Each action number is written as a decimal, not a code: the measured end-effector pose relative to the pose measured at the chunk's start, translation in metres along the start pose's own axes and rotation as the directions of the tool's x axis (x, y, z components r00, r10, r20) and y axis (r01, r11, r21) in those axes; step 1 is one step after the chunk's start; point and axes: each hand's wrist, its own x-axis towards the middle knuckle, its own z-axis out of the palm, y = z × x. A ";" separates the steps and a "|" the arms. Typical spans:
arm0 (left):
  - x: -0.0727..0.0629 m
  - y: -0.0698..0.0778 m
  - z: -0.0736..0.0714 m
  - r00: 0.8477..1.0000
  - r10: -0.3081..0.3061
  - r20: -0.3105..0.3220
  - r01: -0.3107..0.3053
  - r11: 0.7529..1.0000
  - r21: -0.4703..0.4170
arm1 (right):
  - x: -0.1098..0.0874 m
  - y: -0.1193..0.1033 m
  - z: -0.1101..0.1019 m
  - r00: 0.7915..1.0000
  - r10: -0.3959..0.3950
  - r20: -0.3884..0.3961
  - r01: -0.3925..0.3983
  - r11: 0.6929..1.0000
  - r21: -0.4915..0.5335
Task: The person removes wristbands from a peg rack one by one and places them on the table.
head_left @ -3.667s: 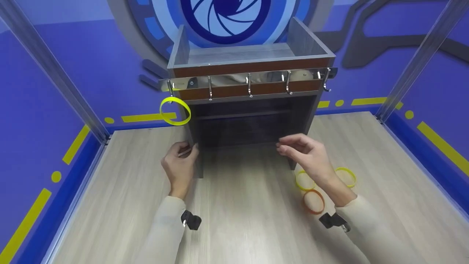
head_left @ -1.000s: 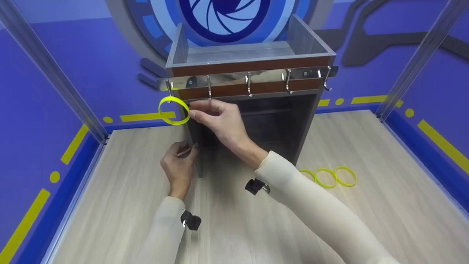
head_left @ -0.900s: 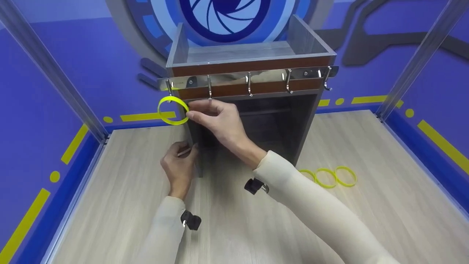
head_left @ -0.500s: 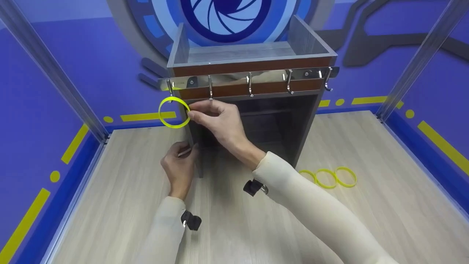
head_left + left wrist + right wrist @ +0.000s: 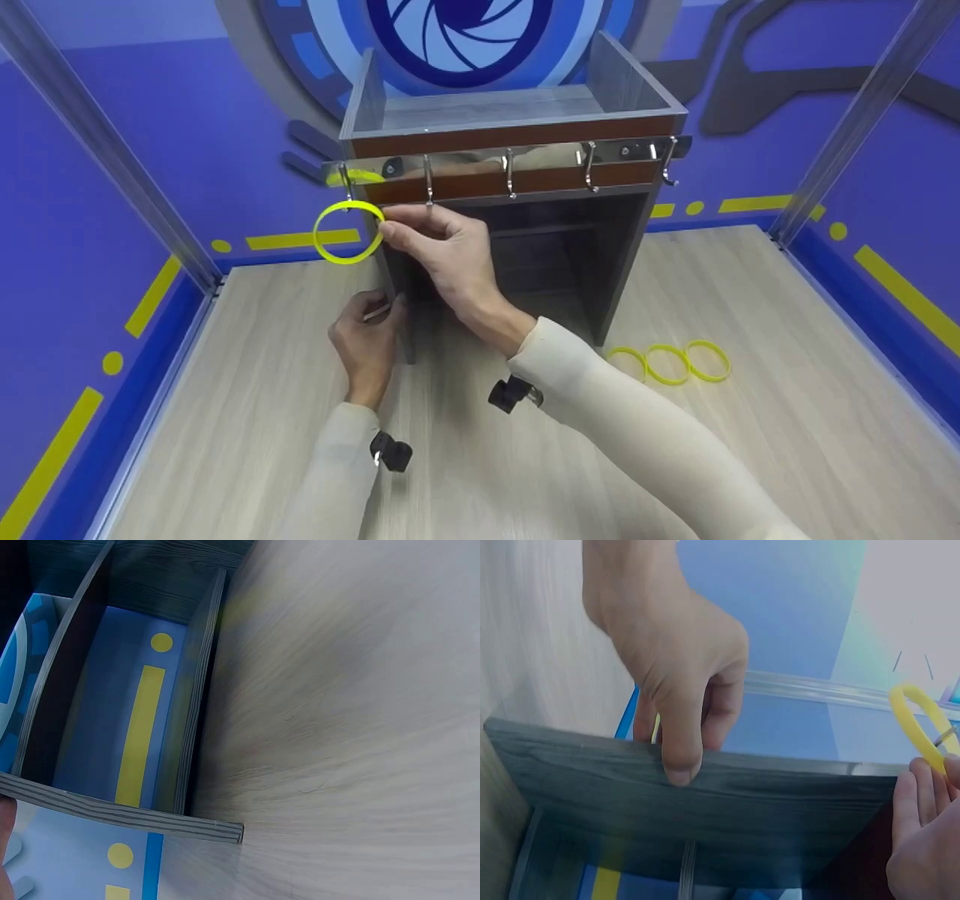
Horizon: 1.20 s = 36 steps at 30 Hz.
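Note:
My right hand (image 5: 457, 255) pinches the right side of a yellow wristband (image 5: 346, 260) between thumb and fingers. The band is at the leftmost hook (image 5: 346, 176) of a metal hook rail (image 5: 465, 161); from the right wrist, the hook's tip shows inside the band (image 5: 911, 724). Lower down, my left hand (image 5: 364, 337) grips the left side panel (image 5: 409, 341) of a grey wooden shelf unit. The right wrist view has the left thumb (image 5: 681, 757) on one face of that panel and fingers on the other. Only a sliver of finger (image 5: 6, 847) enters the left wrist view.
Several more hooks, such as the middle hook (image 5: 510, 172), line the rail to the right. Yellow wristbands (image 5: 667, 382) lie in a row on the wood-grain table (image 5: 787, 420), right of the unit. Blue walls (image 5: 150, 135) enclose the back and sides.
My right hand came leftward across the unit to the hanging wristband and took hold of it. Over the last second the band shifted slightly left and down. The left hand kept its grip.

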 end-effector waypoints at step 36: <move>-0.001 0.003 0.000 1.000 -0.005 0.004 0.004 0.999 0.049 | -0.032 -0.021 -0.057 0.996 -0.084 -0.013 0.082 0.991 -0.108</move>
